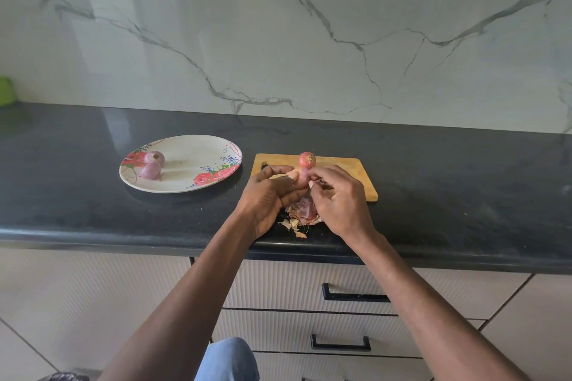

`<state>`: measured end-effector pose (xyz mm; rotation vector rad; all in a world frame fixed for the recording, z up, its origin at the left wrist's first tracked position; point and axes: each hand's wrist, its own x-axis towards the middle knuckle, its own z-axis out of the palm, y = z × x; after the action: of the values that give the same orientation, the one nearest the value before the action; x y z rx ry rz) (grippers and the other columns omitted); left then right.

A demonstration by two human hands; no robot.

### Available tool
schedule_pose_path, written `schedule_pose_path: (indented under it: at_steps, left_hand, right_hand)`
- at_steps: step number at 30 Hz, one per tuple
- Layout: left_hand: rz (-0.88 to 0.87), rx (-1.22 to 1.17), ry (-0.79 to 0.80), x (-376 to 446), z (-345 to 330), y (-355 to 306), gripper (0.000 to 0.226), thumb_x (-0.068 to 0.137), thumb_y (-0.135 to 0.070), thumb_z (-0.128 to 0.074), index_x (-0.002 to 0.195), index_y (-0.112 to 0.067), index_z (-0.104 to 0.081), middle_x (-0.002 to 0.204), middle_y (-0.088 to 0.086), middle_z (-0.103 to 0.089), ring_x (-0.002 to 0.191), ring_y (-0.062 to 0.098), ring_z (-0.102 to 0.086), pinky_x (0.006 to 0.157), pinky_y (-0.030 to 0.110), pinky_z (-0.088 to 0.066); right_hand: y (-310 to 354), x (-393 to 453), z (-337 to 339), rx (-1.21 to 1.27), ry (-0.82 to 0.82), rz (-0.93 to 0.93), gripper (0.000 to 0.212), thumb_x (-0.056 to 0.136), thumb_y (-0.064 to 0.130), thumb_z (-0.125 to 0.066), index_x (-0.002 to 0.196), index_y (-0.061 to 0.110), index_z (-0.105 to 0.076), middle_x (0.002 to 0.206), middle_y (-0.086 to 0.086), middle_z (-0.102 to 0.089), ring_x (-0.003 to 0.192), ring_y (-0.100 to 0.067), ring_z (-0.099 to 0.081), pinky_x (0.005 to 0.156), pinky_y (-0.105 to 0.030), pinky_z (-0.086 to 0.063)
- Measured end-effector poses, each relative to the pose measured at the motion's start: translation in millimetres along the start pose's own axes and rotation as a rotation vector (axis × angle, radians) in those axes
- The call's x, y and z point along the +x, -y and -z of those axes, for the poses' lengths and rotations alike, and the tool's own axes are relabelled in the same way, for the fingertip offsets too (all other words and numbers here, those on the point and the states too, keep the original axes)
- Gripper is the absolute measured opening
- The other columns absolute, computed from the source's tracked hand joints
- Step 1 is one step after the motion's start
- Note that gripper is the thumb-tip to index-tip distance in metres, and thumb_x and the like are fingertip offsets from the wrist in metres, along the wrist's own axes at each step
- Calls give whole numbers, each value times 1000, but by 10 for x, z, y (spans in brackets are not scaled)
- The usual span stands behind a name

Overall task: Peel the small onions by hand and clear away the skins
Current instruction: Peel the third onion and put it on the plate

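You had two peeled onions on the plate far left of your fingers, which pinched a third onion between both hands, one unpeeled onion just beyond them, skins heaped beneath, uncleared.
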<state>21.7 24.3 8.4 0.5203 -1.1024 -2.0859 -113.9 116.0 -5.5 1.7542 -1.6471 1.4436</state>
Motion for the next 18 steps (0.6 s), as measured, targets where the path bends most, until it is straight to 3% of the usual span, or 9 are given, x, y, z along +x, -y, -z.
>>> schedule_pose_path:
  at_steps: [3,5,7,9,12,15,18]
  left_hand:
    - [-17,2,48,-11,-5,2,21,94,11,-55,111,1,-62,98,19,-74,84,25,-73,87,37,-60]
    - [-24,11,53,-2,-2,5,23,96,11,-52,112,1,-64,107,20,-73,90,26,-73,91,40,-58]
    - [-33,34,36,1,6,5,21,97,7,-54,113,-1,-66,109,17,-72,93,25,-72,94,39,-55]
    - [-42,53,14,-1,0,6,17,97,2,-56,111,0,-66,103,16,-72,90,22,-70,89,35,-57]
    - [-54,78,7,-11,-6,10,14,99,-4,-56,105,-2,-69,93,11,-74,84,18,-69,77,28,-60]
    - [-25,90,43,0,-10,18,20,101,-8,-56,114,-2,-69,103,15,-75,90,23,-72,84,36,-62]
    - [-10,86,64,9,-22,42,24,99,-3,-54,120,2,-66,116,23,-71,101,32,-71,94,46,-58]
  right_hand:
    - [-3,19,23,13,-76,-80,15,85,-1,-75,98,6,-75,97,0,-73,87,-7,-65,78,-25,-56]
    - [-1,30,34,79,-62,-166,31,85,-2,-74,114,9,-73,109,6,-71,98,-4,-66,88,-21,-56]
    - [-11,45,35,126,-12,-230,33,87,6,-76,120,10,-73,116,5,-72,103,-4,-67,92,-23,-56]
    - [-25,56,30,161,36,-300,31,85,11,-79,116,10,-74,110,2,-75,98,-8,-71,88,-28,-58]
    - [-13,48,30,225,68,-352,21,81,11,-83,100,15,-75,90,8,-74,83,-7,-72,75,-22,-59]
    - [-35,43,44,237,50,-361,13,83,14,-82,94,10,-75,88,4,-75,80,-9,-71,72,-23,-58]
    - [-61,66,69,223,-10,-346,17,88,15,-76,104,10,-79,100,5,-76,89,-8,-71,77,-20,-56]
